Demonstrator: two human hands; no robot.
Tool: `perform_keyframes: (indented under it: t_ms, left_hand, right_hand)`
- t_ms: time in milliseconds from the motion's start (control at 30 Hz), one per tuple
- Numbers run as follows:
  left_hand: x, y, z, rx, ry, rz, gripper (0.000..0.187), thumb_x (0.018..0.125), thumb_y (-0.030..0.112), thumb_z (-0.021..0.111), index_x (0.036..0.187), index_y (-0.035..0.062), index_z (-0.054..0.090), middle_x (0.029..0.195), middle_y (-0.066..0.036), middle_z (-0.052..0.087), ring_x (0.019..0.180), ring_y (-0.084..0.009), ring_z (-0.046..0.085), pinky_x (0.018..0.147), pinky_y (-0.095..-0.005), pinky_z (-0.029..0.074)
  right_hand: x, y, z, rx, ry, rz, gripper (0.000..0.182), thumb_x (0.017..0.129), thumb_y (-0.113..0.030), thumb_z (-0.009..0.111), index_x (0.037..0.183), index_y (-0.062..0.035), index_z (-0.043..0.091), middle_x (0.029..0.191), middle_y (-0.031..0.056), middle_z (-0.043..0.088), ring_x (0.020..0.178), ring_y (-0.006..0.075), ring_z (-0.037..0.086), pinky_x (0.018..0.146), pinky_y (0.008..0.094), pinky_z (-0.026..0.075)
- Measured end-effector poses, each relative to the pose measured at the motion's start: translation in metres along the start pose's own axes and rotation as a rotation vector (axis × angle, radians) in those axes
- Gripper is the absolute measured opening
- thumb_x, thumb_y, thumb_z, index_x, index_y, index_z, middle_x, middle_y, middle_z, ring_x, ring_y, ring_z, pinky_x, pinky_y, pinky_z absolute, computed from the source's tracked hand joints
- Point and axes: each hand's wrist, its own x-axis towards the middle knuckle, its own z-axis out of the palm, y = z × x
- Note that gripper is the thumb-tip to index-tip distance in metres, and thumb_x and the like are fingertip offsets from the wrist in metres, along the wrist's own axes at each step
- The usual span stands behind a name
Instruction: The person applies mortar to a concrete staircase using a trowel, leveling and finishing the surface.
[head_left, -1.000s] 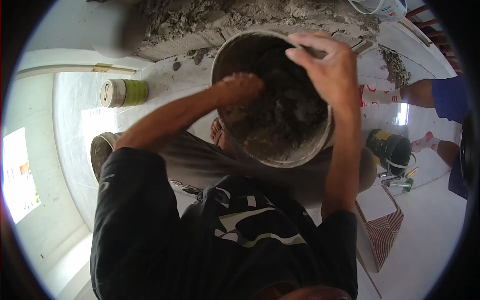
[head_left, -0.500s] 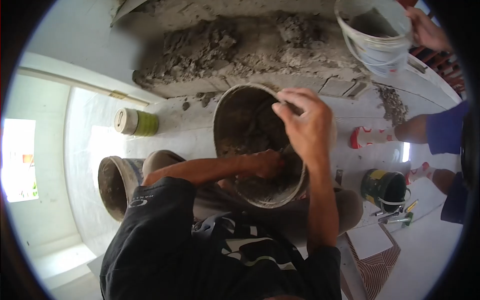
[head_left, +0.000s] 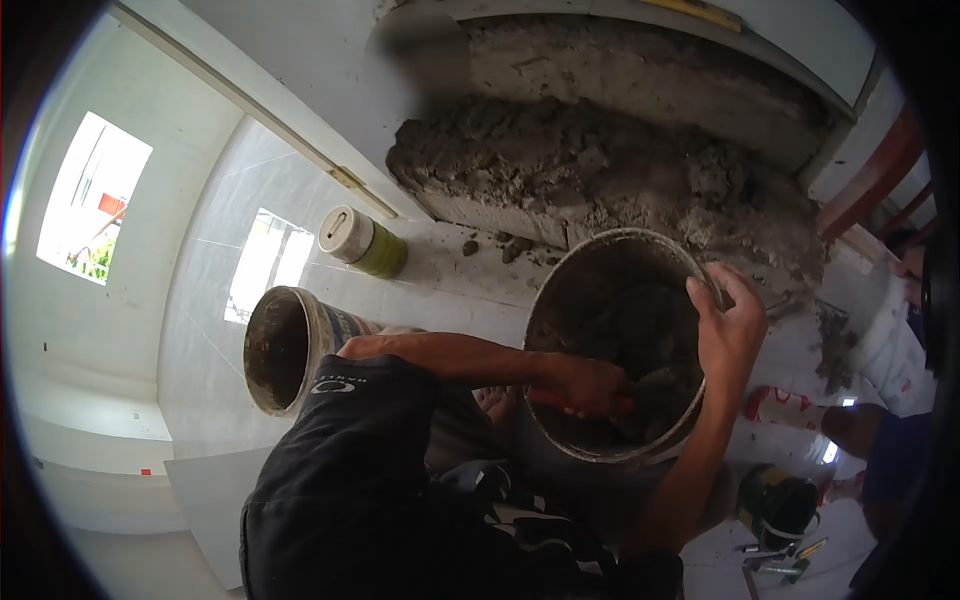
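A large mortar-stained bucket (head_left: 540,300) stands tilted in front of me, with wet grey mortar (head_left: 640,320) inside. My left hand (head_left: 595,388) is down in it, closed around a red-handled trowel (head_left: 657,384) whose blade partly shows against the mortar. At the bucket's right side, my right hand (head_left: 732,315) grips the rim, thumb toward the inside and fingers bent over the edge.
Beyond the bucket runs a mortar-covered ledge (head_left: 560,150). An empty bucket (head_left: 318,350) and a green-white container (head_left: 380,250) are at left. A dark green bucket (head_left: 775,505), tools (head_left: 785,562), a white bucket (head_left: 893,350) and another person's leg (head_left: 850,430) are at right.
My view has turned, moving the bucket rightward in the picture. My right hand has come down from above onto its rim. The other person's white bucket has gone from the top right to lower down.
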Motion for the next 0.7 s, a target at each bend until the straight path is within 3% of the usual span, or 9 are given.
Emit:
perform_keyframes:
  t_ms: [200, 300, 433, 500, 567, 633, 700]
  left_hand:
    - [-0.046, 0.004, -0.052, -0.062, -0.117, 0.019, 0.025, 0.09, 0.029, 0.061, 0.092, 0.0037, 0.061, 0.063, -0.001, 0.054, 0.051, -0.0112, 0.053, 0.045, -0.0262, 0.044]
    - [-0.083, 0.0, -0.083, -0.078, -0.033, 0.011, 0.026, 0.091, 0.029, 0.061, 0.094, 0.0034, 0.06, 0.067, 0.0, 0.054, 0.056, -0.0092, 0.052, 0.049, -0.0251, 0.043]
    - [-0.138, -0.004, -0.146, 0.001, 0.124, -0.062, 0.03, 0.092, 0.031, 0.06, 0.107, 0.0048, 0.062, 0.072, -0.001, 0.055, 0.06, -0.0089, 0.051, 0.053, -0.0252, 0.043]
    - [-0.176, 0.004, -0.173, 0.057, 0.377, -0.128, 0.036, 0.091, 0.032, 0.061, 0.115, 0.0055, 0.061, 0.074, -0.002, 0.056, 0.063, -0.0086, 0.052, 0.054, -0.0247, 0.043]
    - [-0.196, -0.004, -0.211, -0.09, 0.514, -0.169, 0.041, 0.089, 0.033, 0.063, 0.119, 0.0058, 0.06, 0.076, -0.003, 0.057, 0.065, -0.009, 0.053, 0.054, -0.0246, 0.044]
    - [-0.211, -0.001, -0.241, -0.036, 0.735, -0.165, 0.034, 0.09, 0.03, 0.059, 0.113, 0.0049, 0.062, 0.073, -0.002, 0.055, 0.063, -0.0072, 0.05, 0.053, -0.0246, 0.043]
    - [-0.207, -0.021, -0.288, 0.147, 0.811, -0.141, 0.032, 0.088, 0.027, 0.062, 0.112, 0.005, 0.064, 0.075, -0.008, 0.06, 0.068, -0.0162, 0.06, 0.059, -0.0321, 0.049]
  right_hand:
    - [0.02, 0.015, 0.003, -0.078, -0.015, 0.063, 0.034, 0.08, -0.019, 0.07, 0.102, 0.0067, 0.067, 0.105, 0.0182, 0.066, 0.098, 0.0302, 0.064, 0.089, 0.0361, 0.047]
    - [0.023, 0.024, -0.006, -0.109, -0.003, 0.116, 0.034, 0.081, -0.02, 0.069, 0.103, 0.0063, 0.068, 0.106, 0.0181, 0.066, 0.099, 0.03, 0.063, 0.09, 0.0354, 0.047]
    - [0.02, 0.041, -0.029, -0.12, -0.039, 0.127, 0.033, 0.088, -0.02, 0.065, 0.107, 0.0068, 0.066, 0.109, 0.0169, 0.066, 0.103, 0.0274, 0.062, 0.092, 0.0344, 0.045]
    - [0.02, 0.059, -0.048, -0.15, -0.076, 0.219, 0.036, 0.09, -0.02, 0.063, 0.116, 0.0052, 0.063, 0.12, 0.0173, 0.063, 0.114, 0.0249, 0.057, 0.1, 0.0327, 0.04]
    - [0.019, 0.097, -0.068, -0.124, -0.091, 0.225, 0.038, 0.091, -0.021, 0.063, 0.12, 0.0037, 0.061, 0.123, 0.0166, 0.061, 0.117, 0.0246, 0.055, 0.102, 0.0326, 0.039]
    - [0.018, 0.12, -0.086, -0.14, -0.055, 0.251, 0.038, 0.092, -0.02, 0.061, 0.12, 0.0065, 0.06, 0.121, 0.0184, 0.062, 0.111, 0.0244, 0.058, 0.098, 0.0326, 0.042]
    - [0.019, 0.135, -0.101, -0.183, -0.064, 0.288, 0.041, 0.092, -0.021, 0.062, 0.122, 0.0063, 0.059, 0.124, 0.0185, 0.061, 0.112, 0.023, 0.058, 0.097, 0.0318, 0.042]
